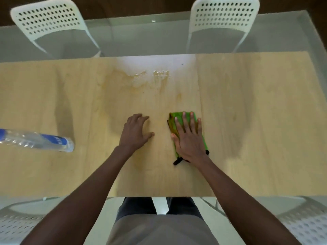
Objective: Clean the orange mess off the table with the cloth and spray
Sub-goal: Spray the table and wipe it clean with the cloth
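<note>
Single head-worn view, looking steeply down and forward over a wooden table [53,96] from its near edge. Close enough for both forearms to fill the lower frame; two white chairs [53,23] along the far side.

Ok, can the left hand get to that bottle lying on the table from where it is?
Probably yes. The left hand rests open on the table, holding nothing, and only bare wood lies between it and the bottle off to its left.
</note>
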